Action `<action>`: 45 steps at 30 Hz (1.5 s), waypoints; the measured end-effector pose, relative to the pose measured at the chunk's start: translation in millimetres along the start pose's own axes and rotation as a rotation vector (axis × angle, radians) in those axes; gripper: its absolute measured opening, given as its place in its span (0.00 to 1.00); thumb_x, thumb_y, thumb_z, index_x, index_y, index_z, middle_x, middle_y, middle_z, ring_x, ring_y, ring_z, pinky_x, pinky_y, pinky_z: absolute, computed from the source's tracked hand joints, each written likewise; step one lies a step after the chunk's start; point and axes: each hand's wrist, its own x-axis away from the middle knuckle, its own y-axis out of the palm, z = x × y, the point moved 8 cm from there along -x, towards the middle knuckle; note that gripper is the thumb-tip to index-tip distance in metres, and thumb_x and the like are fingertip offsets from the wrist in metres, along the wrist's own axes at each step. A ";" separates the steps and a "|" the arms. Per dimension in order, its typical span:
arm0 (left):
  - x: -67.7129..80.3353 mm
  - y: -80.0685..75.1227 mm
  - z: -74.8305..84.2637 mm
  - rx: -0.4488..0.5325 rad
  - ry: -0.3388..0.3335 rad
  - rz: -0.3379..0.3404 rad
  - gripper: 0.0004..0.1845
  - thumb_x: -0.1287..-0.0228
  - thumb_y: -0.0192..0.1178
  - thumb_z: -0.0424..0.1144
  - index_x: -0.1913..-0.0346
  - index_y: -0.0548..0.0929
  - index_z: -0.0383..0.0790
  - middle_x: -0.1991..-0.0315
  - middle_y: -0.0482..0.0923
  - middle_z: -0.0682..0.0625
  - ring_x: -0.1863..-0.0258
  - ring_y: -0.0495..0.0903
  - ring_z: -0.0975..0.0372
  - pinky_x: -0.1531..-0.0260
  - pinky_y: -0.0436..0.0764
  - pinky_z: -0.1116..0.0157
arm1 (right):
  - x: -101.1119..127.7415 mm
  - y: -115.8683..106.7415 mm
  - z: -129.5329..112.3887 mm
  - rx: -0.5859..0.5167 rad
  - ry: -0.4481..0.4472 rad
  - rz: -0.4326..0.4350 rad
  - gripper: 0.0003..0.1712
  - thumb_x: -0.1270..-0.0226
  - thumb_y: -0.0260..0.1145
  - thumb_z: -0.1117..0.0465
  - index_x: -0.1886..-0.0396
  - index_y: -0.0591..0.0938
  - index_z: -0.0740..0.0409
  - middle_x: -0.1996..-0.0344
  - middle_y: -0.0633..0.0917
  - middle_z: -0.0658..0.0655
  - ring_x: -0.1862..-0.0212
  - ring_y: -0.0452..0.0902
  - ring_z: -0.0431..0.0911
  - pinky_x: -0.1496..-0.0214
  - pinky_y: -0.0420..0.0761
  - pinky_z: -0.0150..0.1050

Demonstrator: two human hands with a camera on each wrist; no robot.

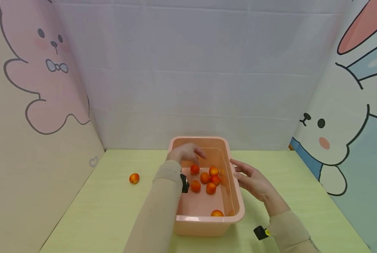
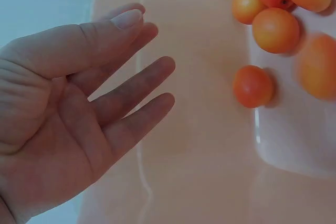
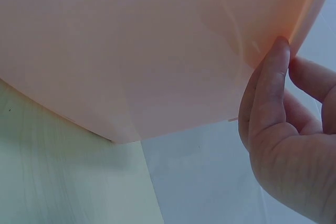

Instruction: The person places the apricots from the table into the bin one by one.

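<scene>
My left hand (image 1: pixel 185 154) reaches over the far left part of a peach-coloured plastic bin (image 1: pixel 201 219), its palm bare. In the left wrist view its fingers (image 2: pixel 139 82) are spread and hold nothing. Several small round orange-red fruits (image 1: pixel 211 188) lie on the bin floor. One fruit (image 1: pixel 195 169) shows just below the left fingertips, and another (image 2: pixel 317 66) looks blurred in the left wrist view. My right hand (image 1: pixel 255 182) pinches the bin's right rim, with digits (image 3: pixel 270 85) on both sides of the lip.
A single red-yellow fruit (image 1: pixel 134 178) lies on the pale green table (image 1: pixel 106 211) left of the bin. Close behind the bin hangs a white cloth wall (image 1: pixel 195 88). Side panels with a pink cartoon bear (image 1: pixel 49 88) and a white rabbit (image 1: pixel 337 137) flank the table.
</scene>
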 end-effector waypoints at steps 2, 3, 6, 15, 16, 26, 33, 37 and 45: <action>1.3 -7.0 6.2 -0.029 0.019 0.032 0.16 0.38 0.65 0.27 0.47 0.87 0.42 0.45 0.80 0.49 0.49 0.76 0.55 0.45 0.78 0.60 | 0.2 -0.1 0.0 0.003 -0.002 0.000 0.35 0.24 0.58 0.63 0.23 0.57 0.65 0.48 0.69 0.64 0.52 0.79 0.44 0.46 0.81 0.38; 2.6 -10.7 10.0 -0.020 0.028 0.043 0.16 0.37 0.65 0.28 0.47 0.87 0.43 0.44 0.79 0.48 0.47 0.76 0.54 0.44 0.78 0.59 | 0.3 -0.3 0.0 0.003 -0.002 0.000 0.35 0.24 0.58 0.63 0.23 0.57 0.64 0.48 0.69 0.64 0.52 0.79 0.44 0.46 0.81 0.38; 7.2 -21.8 27.2 -0.030 0.112 0.070 0.16 0.35 0.65 0.30 0.45 0.85 0.41 0.43 0.79 0.45 0.46 0.78 0.53 0.44 0.78 0.59 | 1.0 -1.0 0.1 -0.001 0.000 0.002 0.35 0.24 0.59 0.63 0.23 0.57 0.64 0.48 0.69 0.65 0.51 0.79 0.44 0.46 0.81 0.38; 35.3 -53.8 67.2 -0.042 0.287 0.136 0.21 0.35 0.66 0.34 0.40 0.80 0.37 0.45 0.81 0.43 0.48 0.80 0.56 0.46 0.79 0.62 | 0.6 -0.9 -0.4 -0.023 -0.013 -0.006 0.35 0.24 0.58 0.64 0.23 0.57 0.65 0.49 0.69 0.63 0.52 0.79 0.44 0.46 0.81 0.39; 38.1 -56.7 68.2 -0.045 0.297 0.140 0.21 0.35 0.66 0.34 0.40 0.81 0.38 0.46 0.81 0.44 0.48 0.81 0.57 0.46 0.79 0.63 | 0.5 -1.0 -0.1 -0.025 -0.013 -0.005 0.35 0.24 0.58 0.64 0.23 0.57 0.65 0.49 0.70 0.63 0.52 0.79 0.44 0.46 0.81 0.39; 60.9 -80.7 37.2 -0.028 0.323 0.173 0.23 0.35 0.66 0.37 0.38 0.78 0.35 0.45 0.81 0.42 0.46 0.80 0.53 0.42 0.77 0.57 | -0.2 -0.4 1.2 -0.032 -0.014 -0.006 0.35 0.24 0.58 0.64 0.23 0.57 0.66 0.49 0.70 0.63 0.52 0.79 0.44 0.46 0.81 0.39; 70.6 -90.6 -7.9 0.029 0.275 0.232 0.23 0.33 0.64 0.35 0.38 0.77 0.31 0.46 0.81 0.39 0.44 0.79 0.50 0.43 0.77 0.53 | 0.5 0.2 -1.1 -0.029 -0.021 -0.008 0.35 0.24 0.58 0.64 0.24 0.56 0.66 0.49 0.70 0.63 0.52 0.79 0.44 0.46 0.81 0.38; 76.0 -94.9 -34.1 0.088 0.251 0.294 0.24 0.32 0.64 0.35 0.37 0.76 0.28 0.47 0.81 0.38 0.45 0.78 0.48 0.43 0.76 0.50 | 0.1 0.1 -1.1 -0.029 -0.018 -0.008 0.35 0.24 0.58 0.64 0.24 0.56 0.66 0.49 0.70 0.62 0.52 0.79 0.44 0.46 0.81 0.38; 85.2 -93.5 -86.0 0.131 0.201 0.438 0.24 0.32 0.64 0.35 0.36 0.75 0.31 0.48 0.81 0.38 0.47 0.80 0.48 0.43 0.76 0.49 | -0.4 0.3 0.2 -0.033 -0.006 -0.004 0.35 0.24 0.58 0.64 0.23 0.57 0.65 0.49 0.70 0.62 0.52 0.79 0.44 0.46 0.81 0.39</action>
